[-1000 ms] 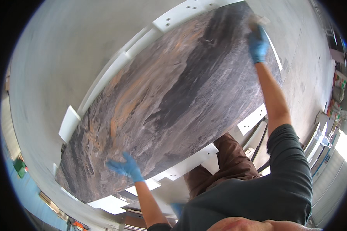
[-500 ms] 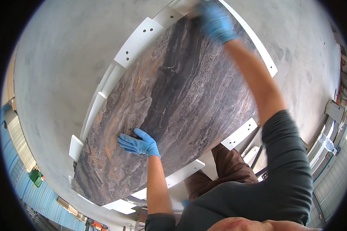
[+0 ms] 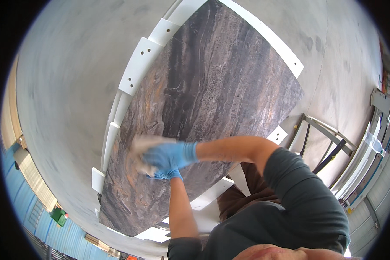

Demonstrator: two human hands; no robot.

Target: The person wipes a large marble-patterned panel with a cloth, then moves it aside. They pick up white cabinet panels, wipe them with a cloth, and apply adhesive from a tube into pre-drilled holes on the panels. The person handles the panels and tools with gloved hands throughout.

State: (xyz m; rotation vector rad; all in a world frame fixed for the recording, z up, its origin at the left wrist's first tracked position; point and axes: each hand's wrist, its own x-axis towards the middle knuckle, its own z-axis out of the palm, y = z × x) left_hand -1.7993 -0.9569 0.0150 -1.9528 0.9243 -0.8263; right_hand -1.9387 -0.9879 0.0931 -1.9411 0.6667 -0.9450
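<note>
A large slab (image 3: 229, 86) with a dark grey and brown stone pattern lies in front of me. In a blue glove, my right hand (image 3: 171, 155) is closed on a beige cloth (image 3: 145, 149), blurred by motion, over the slab's near left part. My left hand (image 3: 171, 174), gloved in blue too, is just below it at the slab's surface. The right hand and cloth cover most of its fingers, so their pose is hidden. White strips with holes (image 3: 136, 65) run along the slab's left edge, and another white strip (image 3: 273, 39) borders the far right edge.
A metal frame (image 3: 329, 134) stands on the concrete floor (image 3: 73, 86) to the right. Long white pieces and a clear plastic bottle (image 3: 374, 144) are beside the right wall. A green container (image 3: 58, 216) sits by the blue wall (image 3: 19, 186) at lower left.
My right hand has swept from the slab's far end back toward me, down to my left hand. The left hand is now mostly covered. The slab appears shifted in view.
</note>
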